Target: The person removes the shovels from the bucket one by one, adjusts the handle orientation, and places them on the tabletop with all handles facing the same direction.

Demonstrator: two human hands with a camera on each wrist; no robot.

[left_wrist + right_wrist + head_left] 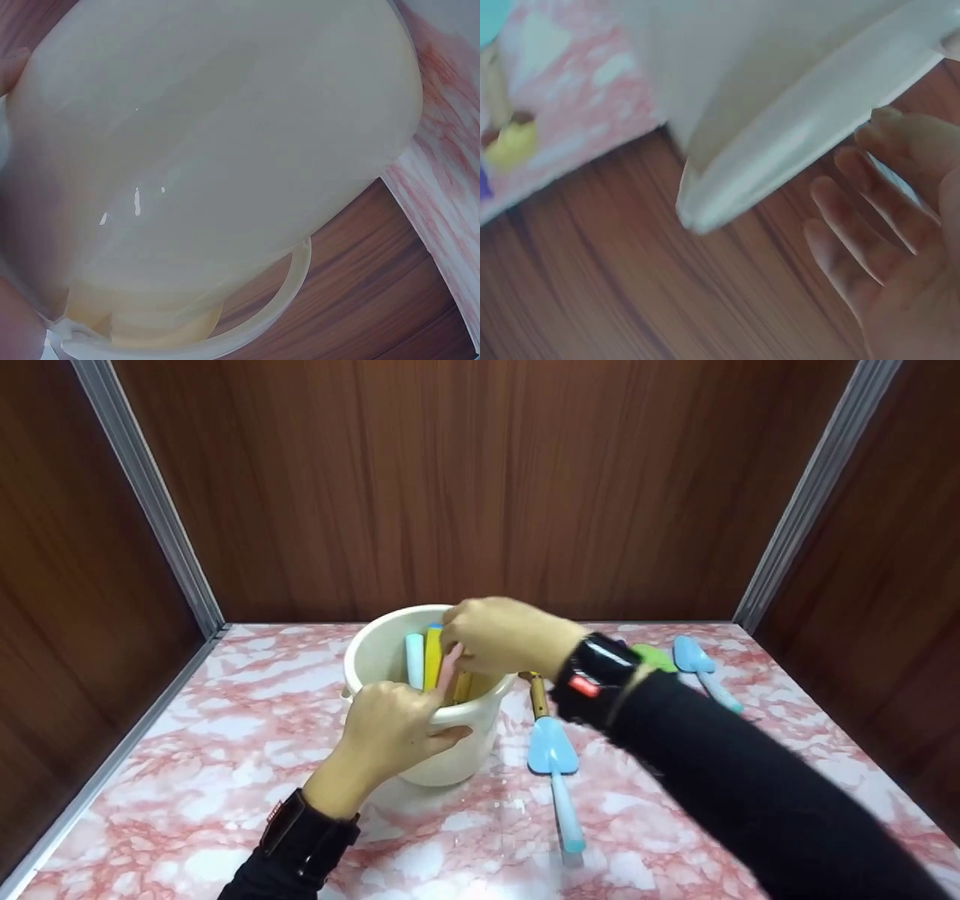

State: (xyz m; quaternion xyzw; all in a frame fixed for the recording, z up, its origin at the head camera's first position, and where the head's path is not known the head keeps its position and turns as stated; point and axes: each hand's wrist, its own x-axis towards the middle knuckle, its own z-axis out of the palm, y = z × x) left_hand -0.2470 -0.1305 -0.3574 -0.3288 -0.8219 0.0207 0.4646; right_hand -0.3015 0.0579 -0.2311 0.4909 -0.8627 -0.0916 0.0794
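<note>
A white bucket (461, 750) stands on the table, with several upright handles inside: a pale teal one (415, 660), a yellow one (433, 656) and a pink one (448, 673). My left hand (390, 727) grips the near rim, its thumb along the outer wall, which fills the left wrist view. Over the opening, my right hand (502, 634) has its fingertips at the top of the pink handle; I cannot tell whether it pinches it. In the right wrist view the fingers (847, 255) look loosely bent beside the rim.
Right of the bucket lies a blue trowel (553, 746) with a pale handle. Behind it is a tool with a wooden handle (538, 697). Farther right, a green piece (654, 658) lies beside another blue trowel (691, 654). Brown wood-grain panels (450, 487) enclose the marbled table (225, 810).
</note>
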